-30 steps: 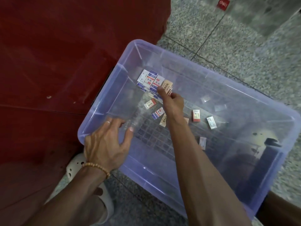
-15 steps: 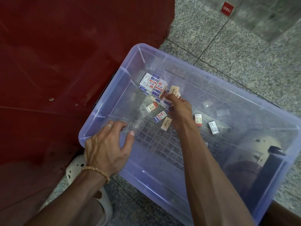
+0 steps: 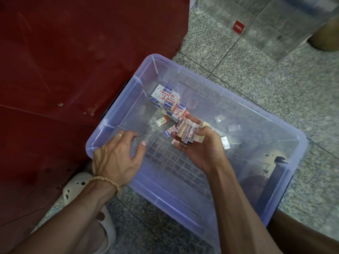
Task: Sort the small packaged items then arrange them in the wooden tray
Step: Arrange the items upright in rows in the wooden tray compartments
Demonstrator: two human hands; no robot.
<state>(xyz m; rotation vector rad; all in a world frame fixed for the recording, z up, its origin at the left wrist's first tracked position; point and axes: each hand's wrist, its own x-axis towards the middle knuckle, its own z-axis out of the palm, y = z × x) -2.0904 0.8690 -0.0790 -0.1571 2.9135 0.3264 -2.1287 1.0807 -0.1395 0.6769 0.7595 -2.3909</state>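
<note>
The right hand's fingers (image 3: pixel 180 143) were curled under a fanned handful of small packets (image 3: pixel 188 132), with the thumb (image 3: pixel 201 132) clamped across the top, so the right hand (image 3: pixel 200 149) held them turned palm-up above the middle of the plastic bin (image 3: pixel 286 195). The left hand (image 3: pixel 117 158) hung over the bin's near-left corner with its fingers loosely spread, gripping nothing.

The step in hand looked like gathering packets of one kind before carrying them off. The handful sat edge-up and uneven; it would have been wise to square the packets against the left palm before lifting further, since a loose one could slip between the fingers and drop back.

A stacked heap of blue-and-white packets (image 3: pixel 166 97) lay toward the bin's far-left corner, a single packet with a red end (image 3: pixel 162 121) just beside it, and another packet (image 3: pixel 225 142) near the centre, close to the right wrist. A few clear wrappers (image 3: pixel 220 118) lay toward the far edge. These seemed still unsorted.

No wooden tray was visible, so where the handful should go could not be told. The bin stood on a speckled stone floor (image 3: pixel 256 79) beside a dark red panel (image 3: pixel 73 61).
</note>
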